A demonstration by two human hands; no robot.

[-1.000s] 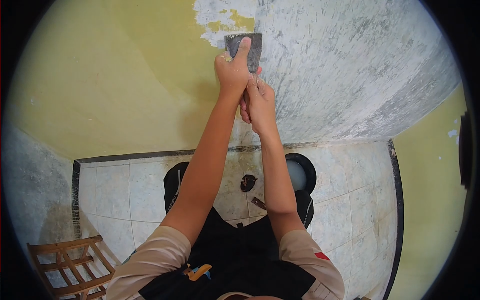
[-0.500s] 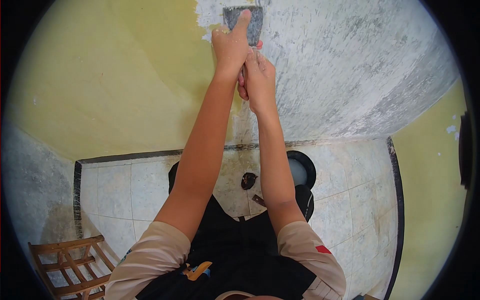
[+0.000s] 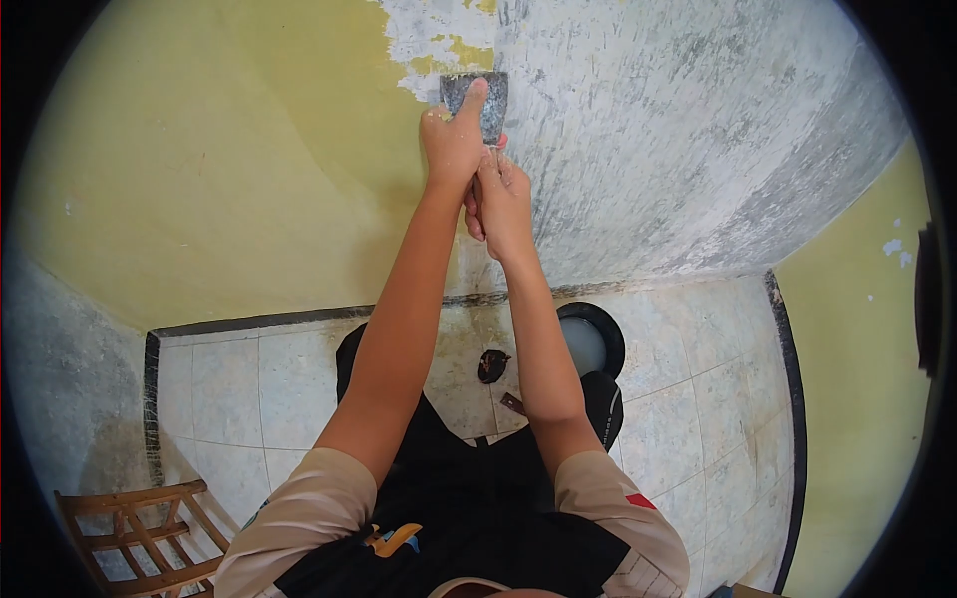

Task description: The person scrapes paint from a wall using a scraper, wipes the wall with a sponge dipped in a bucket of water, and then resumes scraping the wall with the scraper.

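Observation:
A scraper with a wide, worn grey blade lies against the wall at the border between yellow-green paint and a stripped grey-white area. My left hand grips it near the blade, thumb stretched along the metal. Below and to the right, my right hand is closed around the handle, which is mostly hidden by my fingers. Whitish residue sticks to the fingers of both hands. Just above the blade, a ragged pale patch shows with bits of yellow paint left in it.
On the tiled floor stands a black basin holding cloudy liquid, close to my knee. A dark lump and a small flat brown piece lie between my legs. A wooden rack-like piece is at lower left.
Both hands and the scraper have moved down the wall together. More of the pale patch now shows above the blade. The grip looks the same.

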